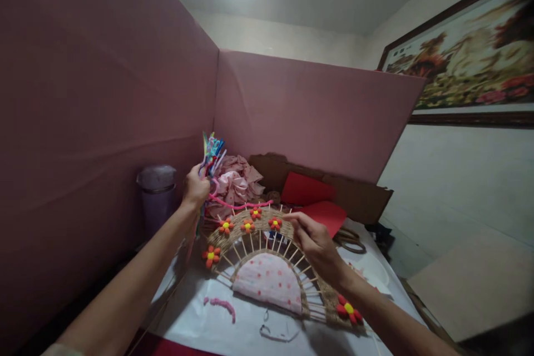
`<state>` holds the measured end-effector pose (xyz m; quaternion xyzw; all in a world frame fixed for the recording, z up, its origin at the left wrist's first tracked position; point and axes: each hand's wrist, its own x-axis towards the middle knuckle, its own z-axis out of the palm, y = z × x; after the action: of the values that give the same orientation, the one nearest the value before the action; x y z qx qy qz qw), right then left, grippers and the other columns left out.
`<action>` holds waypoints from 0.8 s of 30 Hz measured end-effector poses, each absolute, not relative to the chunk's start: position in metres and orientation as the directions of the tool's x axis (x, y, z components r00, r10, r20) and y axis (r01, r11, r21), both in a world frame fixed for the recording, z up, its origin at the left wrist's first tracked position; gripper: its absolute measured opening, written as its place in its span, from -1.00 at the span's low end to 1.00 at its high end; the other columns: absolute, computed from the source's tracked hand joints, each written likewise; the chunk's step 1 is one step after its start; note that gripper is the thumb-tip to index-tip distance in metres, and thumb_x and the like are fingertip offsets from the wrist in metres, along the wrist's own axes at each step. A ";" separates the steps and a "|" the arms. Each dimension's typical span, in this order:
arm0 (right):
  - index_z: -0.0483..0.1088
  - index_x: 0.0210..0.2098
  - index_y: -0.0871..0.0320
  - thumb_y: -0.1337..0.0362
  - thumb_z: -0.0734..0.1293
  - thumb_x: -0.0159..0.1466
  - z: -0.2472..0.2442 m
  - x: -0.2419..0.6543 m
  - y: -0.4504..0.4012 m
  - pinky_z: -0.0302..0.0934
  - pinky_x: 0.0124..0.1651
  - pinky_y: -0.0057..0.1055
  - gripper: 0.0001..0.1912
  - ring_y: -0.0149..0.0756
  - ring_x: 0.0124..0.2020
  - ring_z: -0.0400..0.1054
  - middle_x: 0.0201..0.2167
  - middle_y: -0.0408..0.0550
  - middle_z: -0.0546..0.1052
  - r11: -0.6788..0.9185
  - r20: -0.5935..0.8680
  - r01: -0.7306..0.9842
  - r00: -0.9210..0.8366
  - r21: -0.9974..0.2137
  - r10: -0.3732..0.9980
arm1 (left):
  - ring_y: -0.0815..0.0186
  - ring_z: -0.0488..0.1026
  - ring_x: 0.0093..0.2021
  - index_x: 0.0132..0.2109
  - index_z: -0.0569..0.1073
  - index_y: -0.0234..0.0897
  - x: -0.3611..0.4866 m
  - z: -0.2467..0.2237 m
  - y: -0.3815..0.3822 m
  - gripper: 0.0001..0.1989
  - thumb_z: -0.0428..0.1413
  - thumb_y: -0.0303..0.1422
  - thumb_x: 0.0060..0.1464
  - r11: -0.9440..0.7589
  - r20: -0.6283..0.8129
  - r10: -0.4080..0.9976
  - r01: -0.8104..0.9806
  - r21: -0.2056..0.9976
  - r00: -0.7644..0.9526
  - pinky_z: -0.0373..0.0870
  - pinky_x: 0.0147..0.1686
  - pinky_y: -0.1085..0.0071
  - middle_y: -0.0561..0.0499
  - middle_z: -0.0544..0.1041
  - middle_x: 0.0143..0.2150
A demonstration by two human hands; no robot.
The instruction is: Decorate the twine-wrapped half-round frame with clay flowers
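Observation:
My left hand is closed around a bundle of pipe cleaners in blue, green, white and other colours. One bright pink pipe cleaner sticks out from it to the right, over the top edge of a half-round woven twine fan. My right hand hovers over the fan's upper right, index finger stretched out and the others curled, with nothing visible in it. Red and orange flowers with yellow centres, such as this flower, dot the rim. Dotted pale cloth covers the fan's inner half-circle.
Pink crumpled fabric and red sheets lie behind the fan. Scissors are at the right. A lidded purple container stands left. Purple-pink pieces lie on the white table. Pink panels enclose the back and left.

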<state>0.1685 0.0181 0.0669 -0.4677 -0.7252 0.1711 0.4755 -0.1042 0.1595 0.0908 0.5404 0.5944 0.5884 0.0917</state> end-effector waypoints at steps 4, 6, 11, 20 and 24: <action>0.48 -0.37 0.20 0.08 0.14 0.28 0.079 0.132 0.057 -0.03 -0.60 -0.55 -0.61 -0.46 -0.64 0.09 -0.69 -0.23 0.23 0.533 0.539 0.503 -0.150 -0.680 0.829 | 0.00 0.44 -0.08 0.04 0.38 -0.46 -0.102 0.093 0.179 -0.43 0.19 -0.33 -0.18 -0.117 0.437 0.801 0.610 0.784 -0.409 0.33 -0.20 0.30 -0.32 0.51 -0.07; 0.48 -0.41 0.20 0.08 0.15 0.26 0.078 0.121 0.072 -0.04 -0.59 -0.55 -0.60 -0.46 -0.64 0.07 -0.71 -0.24 0.20 0.533 0.537 0.490 -0.149 -0.689 0.831 | -0.07 0.44 -0.06 -0.02 0.42 -0.45 -0.098 0.095 0.190 -0.46 0.21 -0.30 -0.21 -0.045 0.384 0.832 0.641 0.766 -0.400 0.32 -0.23 0.26 -0.38 0.50 -0.09; 0.46 -0.47 0.21 0.04 0.16 0.25 0.067 0.114 0.090 -0.09 -0.61 -0.54 -0.58 -0.49 -0.68 0.01 -0.74 -0.26 0.17 0.518 0.511 0.470 -0.156 -0.714 0.846 | -0.09 0.48 -0.14 -0.18 0.52 -0.35 -0.083 0.091 0.212 -0.64 0.20 -0.42 -0.24 0.088 0.251 0.890 0.684 0.724 -0.380 0.31 -0.35 0.27 -0.37 0.55 -0.19; 0.44 -0.50 0.22 0.05 0.17 0.20 0.065 0.127 0.110 -0.06 -0.62 -0.53 -0.60 -0.45 -0.67 0.09 -0.73 -0.21 0.26 0.478 0.498 0.547 -0.124 -0.688 0.858 | -0.02 0.46 -0.10 -0.02 0.41 -0.30 -0.065 0.109 0.181 -0.64 0.00 -0.41 0.00 -0.003 0.443 0.816 0.764 0.645 -0.370 0.28 -0.23 0.25 -0.33 0.53 -0.15; 0.43 -0.35 0.24 0.09 0.11 0.21 0.069 0.129 0.132 -0.04 -0.64 -0.54 -0.61 -0.45 -0.71 0.10 -0.74 -0.23 0.28 0.441 0.472 0.567 -0.102 -0.696 0.876 | -0.03 0.46 -0.12 -0.06 0.43 -0.32 -0.081 0.129 0.166 -0.67 -0.01 -0.40 0.01 -0.028 0.501 0.785 0.788 0.615 -0.363 0.27 -0.28 0.27 -0.30 0.54 -0.18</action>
<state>0.1287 0.1315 0.0688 -0.4996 -0.7220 0.1729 0.4463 -0.0809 0.1661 0.1290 0.5643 0.6972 0.4422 -0.0015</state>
